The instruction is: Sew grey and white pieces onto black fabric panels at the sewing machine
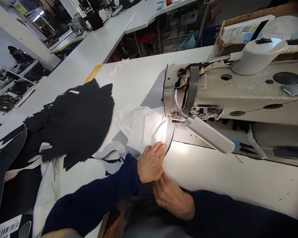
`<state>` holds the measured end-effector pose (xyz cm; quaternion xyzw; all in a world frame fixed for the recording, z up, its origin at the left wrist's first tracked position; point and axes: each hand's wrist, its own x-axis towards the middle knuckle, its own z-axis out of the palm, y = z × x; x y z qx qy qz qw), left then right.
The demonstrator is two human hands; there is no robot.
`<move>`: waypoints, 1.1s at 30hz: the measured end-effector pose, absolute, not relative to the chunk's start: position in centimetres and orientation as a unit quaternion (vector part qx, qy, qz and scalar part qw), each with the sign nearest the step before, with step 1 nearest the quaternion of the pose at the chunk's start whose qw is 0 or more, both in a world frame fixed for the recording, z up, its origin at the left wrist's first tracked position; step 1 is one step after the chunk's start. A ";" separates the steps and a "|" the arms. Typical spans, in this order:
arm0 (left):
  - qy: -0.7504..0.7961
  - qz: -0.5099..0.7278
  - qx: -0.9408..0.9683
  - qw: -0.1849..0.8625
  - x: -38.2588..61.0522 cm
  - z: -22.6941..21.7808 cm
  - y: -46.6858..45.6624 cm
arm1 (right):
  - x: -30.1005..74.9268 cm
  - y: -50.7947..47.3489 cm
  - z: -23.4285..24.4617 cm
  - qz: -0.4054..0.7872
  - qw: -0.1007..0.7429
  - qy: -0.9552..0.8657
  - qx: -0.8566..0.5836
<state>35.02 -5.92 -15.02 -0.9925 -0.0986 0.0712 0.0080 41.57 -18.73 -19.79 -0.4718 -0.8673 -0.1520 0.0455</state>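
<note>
My left hand (151, 162) lies on a white fabric piece (145, 127) with a grey strip (170, 134) along its edge, just in front of the sewing machine's needle area (175, 115). Its fingers press flat on the cloth. My right hand (172, 195) sits below it at the table's front edge, fingers closed on the lower part of the fabric, which is mostly hidden. The sewing machine (238, 89) stands to the right, its lamp (210, 134) lighting the cloth.
A stack of black cut fabric pieces (74, 122) lies on the left of the white table (213, 172). A cardboard box (240, 29) stands behind the machine. More white tables and machines stretch away at the back left.
</note>
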 end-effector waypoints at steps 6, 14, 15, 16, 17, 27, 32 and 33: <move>-0.081 0.064 -0.988 0.117 35.5 -15.4 -6.3 | 41.3 -19.0 -21.1 -0.153 0.081 -0.855 -0.489; -0.023 0.025 -0.993 0.113 35.1 -16.8 -5.9 | 41.4 -19.1 -20.7 -0.175 0.046 -0.854 -0.488; -0.026 0.026 -0.993 0.113 35.2 -16.8 -6.0 | 41.3 -19.1 -20.7 -0.176 0.040 -0.854 -0.487; -0.029 0.028 -0.993 0.114 35.2 -16.8 -6.2 | 41.3 -19.1 -20.8 -0.177 0.037 -0.854 -0.487; -0.030 0.029 -0.992 0.116 35.3 -16.8 -6.3 | 41.3 -19.2 -20.9 -0.176 0.036 -0.854 -0.488; -0.036 0.032 -0.994 0.102 35.9 -16.5 -6.6 | 41.5 -19.6 -20.4 -0.164 0.037 -0.849 -0.501; -0.036 0.008 -0.994 0.102 36.4 -17.1 -6.3 | 41.4 -19.5 -20.8 -0.151 0.034 -0.844 -0.514; -0.036 0.005 -0.994 0.102 36.6 -17.1 -6.2 | 41.5 -19.5 -20.8 -0.150 0.025 -0.842 -0.517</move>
